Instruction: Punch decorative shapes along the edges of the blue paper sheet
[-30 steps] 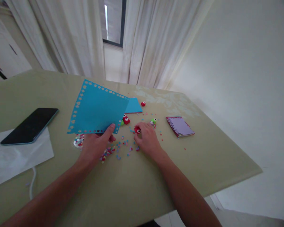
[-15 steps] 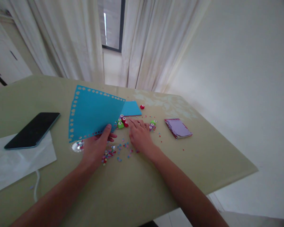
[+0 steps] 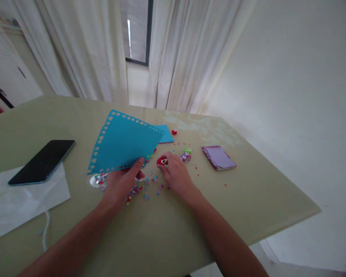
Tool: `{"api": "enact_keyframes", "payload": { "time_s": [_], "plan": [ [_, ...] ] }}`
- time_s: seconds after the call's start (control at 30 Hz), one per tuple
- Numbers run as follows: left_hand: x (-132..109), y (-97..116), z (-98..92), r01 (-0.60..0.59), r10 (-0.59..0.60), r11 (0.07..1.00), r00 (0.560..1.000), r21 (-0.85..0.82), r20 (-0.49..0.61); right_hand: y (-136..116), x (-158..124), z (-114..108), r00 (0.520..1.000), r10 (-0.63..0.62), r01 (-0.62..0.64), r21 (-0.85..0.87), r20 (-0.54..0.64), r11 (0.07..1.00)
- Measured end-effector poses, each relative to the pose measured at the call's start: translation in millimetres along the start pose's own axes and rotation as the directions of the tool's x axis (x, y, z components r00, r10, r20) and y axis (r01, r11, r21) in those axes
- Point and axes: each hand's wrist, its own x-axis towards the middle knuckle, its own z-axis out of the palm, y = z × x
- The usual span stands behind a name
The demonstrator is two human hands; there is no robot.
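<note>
My left hand [image 3: 121, 184] is closed on the lower edge of a blue sheet of paper [image 3: 125, 142], thumb on top. Small star, heart and flower cut-outs line the sheet's edges. Between thumb and fingers, my right hand [image 3: 178, 174] pinches a small red paper punch [image 3: 160, 161] with a cartoon eye, just right of the sheet. Beyond those fingers lie a purple punch [image 3: 184, 157] and a green punch [image 3: 188, 151]. Colourful paper bits [image 3: 136, 189] are scattered under and between my hands. The sheet partly hides other small things behind it.
Another red punch [image 3: 174, 131] sits farther back, beside a stack of blue paper [image 3: 166, 135]. At right lies a stack of lilac paper [image 3: 219, 157] with cut edges. A phone [image 3: 43, 161] rests on a white sheet [image 3: 29, 204] at left, near a white cable [image 3: 46, 231].
My right hand has picked up a red punch from the cluster and drawn it a little nearer. The blue sheet has shifted right and tilted lower, covering where the cluster stood.
</note>
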Motion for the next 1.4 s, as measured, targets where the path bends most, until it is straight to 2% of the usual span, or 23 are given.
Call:
{"api": "enact_keyframes", "payload": {
  "time_s": [0.03, 0.07, 0.13, 0.17, 0.23, 0.37, 0.47, 0.63, 0.8, 0.93, 1.23, 1.4],
  "plan": [
    [-1, 1, -0.3, -0.008, 0.008, 1.000, 1.000, 0.010, 0.008, 0, -1, 0, 0.999, 0.044, -0.038, 0.205, -0.028, 0.978],
    [-2, 3, -0.7, -0.011, 0.011, 1.000, 1.000, 0.020, 0.018, 0, -1, 0, 0.995, 0.097, -0.076, 0.406, -0.031, 0.911],
    [-4, 8, -1.2, -0.002, 0.000, 0.999, 0.999, 0.052, 0.041, -2, -2, 0, 0.984, 0.176, -0.141, 0.692, 0.020, 0.708],
    [-5, 10, -1.2, 0.007, -0.011, 0.998, 0.999, 0.069, 0.049, -3, -1, 0, 0.979, 0.196, -0.164, 0.767, 0.051, 0.620],
    [-7, 14, -0.9, 0.018, -0.024, 0.995, 0.998, 0.096, 0.055, -7, -1, -1, 0.973, 0.213, -0.187, 0.835, 0.086, 0.517],
    [-9, 15, 0.5, 0.008, -0.015, 0.994, 0.998, 0.112, 0.062, -14, -2, -3, 0.972, 0.214, -0.188, 0.877, 0.100, 0.443],
    [-10, 13, 0.7, -0.014, 0.009, 0.996, 0.998, 0.093, 0.062, -17, -3, -3, 0.974, 0.201, -0.181, 0.882, 0.101, 0.436],
    [-13, 16, 1.1, -0.007, -0.001, 0.993, 0.998, 0.117, 0.063, -20, -4, -2, 0.970, 0.226, -0.192, 0.850, 0.088, 0.490],
    [-13, 17, 2.3, -0.013, 0.004, 0.989, 0.998, 0.149, 0.058, -19, -3, -4, 0.973, 0.204, -0.192, 0.863, 0.106, 0.467],
    [-12, 15, 2.0, -0.011, 0.001, 0.987, 0.998, 0.157, 0.067, -15, 0, -5, 0.967, 0.239, -0.186, 0.876, 0.084, 0.444],
    [-13, 12, 0.8, -0.032, 0.015, 0.978, 0.996, 0.204, 0.085, -13, 0, -1, 0.965, 0.229, -0.227, 0.848, 0.130, 0.478],
    [-12, 12, 1.0, -0.035, 0.022, 0.982, 0.997, 0.185, 0.076, -13, 0, 0, 0.964, 0.242, -0.219, 0.845, 0.110, 0.487]
  ]
}}
